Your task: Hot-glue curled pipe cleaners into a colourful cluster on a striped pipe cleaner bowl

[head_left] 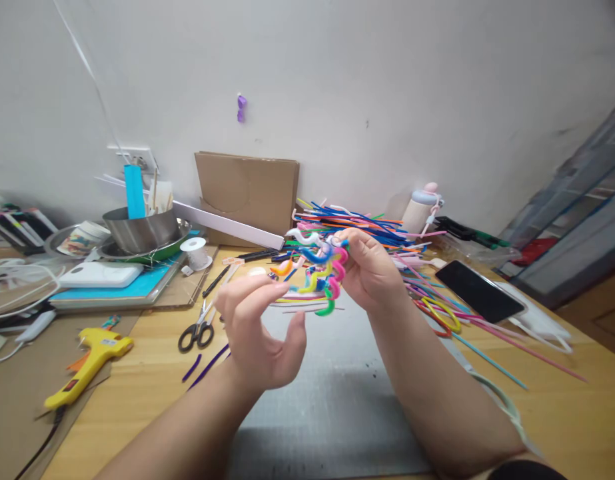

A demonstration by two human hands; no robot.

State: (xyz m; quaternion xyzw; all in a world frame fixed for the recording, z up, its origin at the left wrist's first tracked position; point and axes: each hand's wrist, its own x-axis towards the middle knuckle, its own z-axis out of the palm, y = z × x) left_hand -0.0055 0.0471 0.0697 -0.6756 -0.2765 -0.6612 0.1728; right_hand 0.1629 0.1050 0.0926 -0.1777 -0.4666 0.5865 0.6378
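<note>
Nearest to the viewer, the grey mat (322,407) lies flat on the wooden table (132,400), and both forearms of the person reach over it. The left hand (262,327) is raised above the mat; its thumb and forefinger stand well apart, and it grasps nothing. Its forefinger tip is very near to the curly colourful piece (323,270), but I cannot tell if it touches. This piece is in the air above the mat, pinched between the thumb and fingers of the right hand (372,270); it has wavy strands of white, blue, yellow, pink, orange and green, a little blurred. On the left side of the table there is a yellow glue gun (90,363), and between it and the left hand lie the black-handled scissors (196,335). To the right of the right hand lies a dark phone (480,290). Farther, a white spool (194,253) stands near a metal bowl (142,230), which holds a blue strip (134,192). Behind the right hand a heap of coloured stems (357,223) is spread, with a bottle (421,212) beside it. At the back, brown cardboard (252,190) leans on the wall (337,80).
</note>
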